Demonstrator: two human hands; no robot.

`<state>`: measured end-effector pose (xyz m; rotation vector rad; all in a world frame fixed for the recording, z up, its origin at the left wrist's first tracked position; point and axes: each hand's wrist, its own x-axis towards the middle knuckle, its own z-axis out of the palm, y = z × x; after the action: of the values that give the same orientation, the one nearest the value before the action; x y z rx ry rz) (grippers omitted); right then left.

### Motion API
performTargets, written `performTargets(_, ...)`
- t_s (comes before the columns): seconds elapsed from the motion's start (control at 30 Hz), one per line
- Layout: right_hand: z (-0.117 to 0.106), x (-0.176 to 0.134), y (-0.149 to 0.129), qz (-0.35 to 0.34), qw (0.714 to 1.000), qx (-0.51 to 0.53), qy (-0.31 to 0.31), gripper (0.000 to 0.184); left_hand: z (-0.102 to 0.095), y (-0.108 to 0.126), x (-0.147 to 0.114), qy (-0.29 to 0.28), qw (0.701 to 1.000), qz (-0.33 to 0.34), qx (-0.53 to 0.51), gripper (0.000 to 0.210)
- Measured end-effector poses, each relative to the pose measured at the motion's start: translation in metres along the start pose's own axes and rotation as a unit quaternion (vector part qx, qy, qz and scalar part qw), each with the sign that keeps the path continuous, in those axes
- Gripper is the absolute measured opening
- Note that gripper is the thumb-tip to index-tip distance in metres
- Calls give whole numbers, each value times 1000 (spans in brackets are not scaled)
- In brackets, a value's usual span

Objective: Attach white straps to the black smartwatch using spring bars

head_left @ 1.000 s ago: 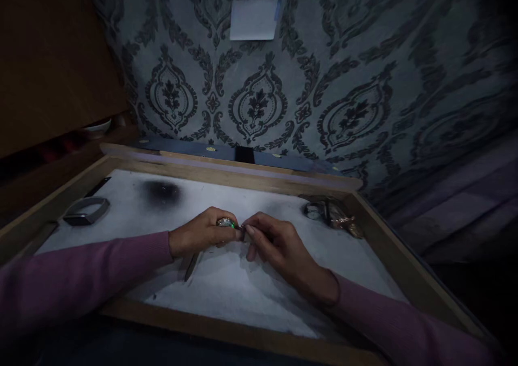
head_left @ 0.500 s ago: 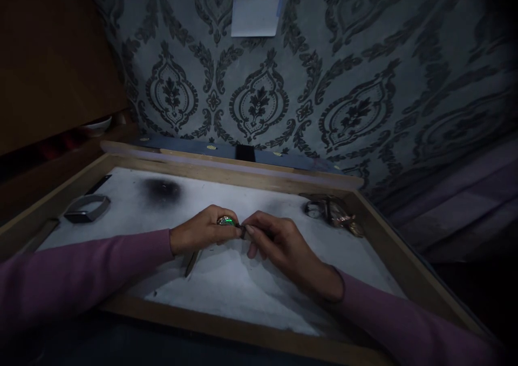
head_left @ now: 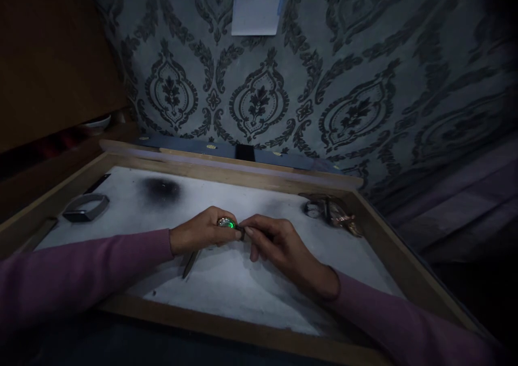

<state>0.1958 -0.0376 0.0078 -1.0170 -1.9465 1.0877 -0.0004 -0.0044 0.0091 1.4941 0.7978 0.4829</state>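
Note:
My left hand (head_left: 204,230) is closed around a round, shiny-rimmed wristwatch (head_left: 225,223) with a green glint on its face. Close against it, my right hand (head_left: 279,242) pinches a short dark piece of strap (head_left: 242,232) between thumb and forefinger. Where the strap joins the watch is hidden by the fingers. Below my left wrist a narrow dark strip (head_left: 189,264) slants down; I cannot tell whether it belongs to the watch. Both hands are over the white lining of a wooden tray (head_left: 226,318).
A grey-banded watch (head_left: 87,208) lies at the tray's left. Several watches (head_left: 334,215) are heaped in the back right corner. A dark flat bar (head_left: 46,234) rests by the left wall. Behind stands a patterned wall with a white card (head_left: 257,14).
Both hands keep their hold on the watch and strap. My right fingers shift very slightly, and the green glint on the watch face moves and brightens.

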Motion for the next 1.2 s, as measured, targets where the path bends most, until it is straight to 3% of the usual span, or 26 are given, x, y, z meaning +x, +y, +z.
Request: performTargets(1.2, 0, 0, 2, 31, 999, 30, -21, 28, -2, -3, 2, -15, 1000, 9, -8, 27)
